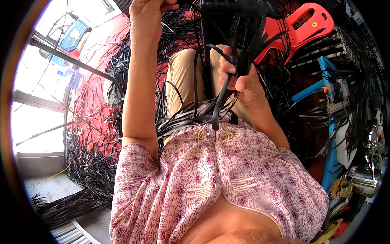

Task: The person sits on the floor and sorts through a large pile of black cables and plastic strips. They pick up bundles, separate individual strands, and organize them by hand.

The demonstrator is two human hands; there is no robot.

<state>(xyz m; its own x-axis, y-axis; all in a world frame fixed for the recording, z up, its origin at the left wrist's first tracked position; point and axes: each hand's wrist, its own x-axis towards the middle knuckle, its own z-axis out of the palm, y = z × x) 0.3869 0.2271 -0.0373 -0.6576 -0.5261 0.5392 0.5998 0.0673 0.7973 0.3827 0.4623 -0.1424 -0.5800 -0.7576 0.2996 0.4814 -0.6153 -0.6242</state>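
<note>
My right hand point(239, 79) is closed around a bundle of flat black plastic strips point(221, 99) that hang down over my lap and pink patterned top. My left hand point(151, 12) is raised at the top edge, fingers curled on the upper ends of black strips near a dark woven piece point(231, 8). The strips run from that piece down through my right fist. My knee in tan trousers point(183, 73) sits between my arms.
Heaps of loose black strips point(93, 162) cover the red floor to the left. A red plastic stool point(302, 28) lies at the upper right. A blue tool with a hose point(321, 87) and clutter stand on the right. Bright window frame at left.
</note>
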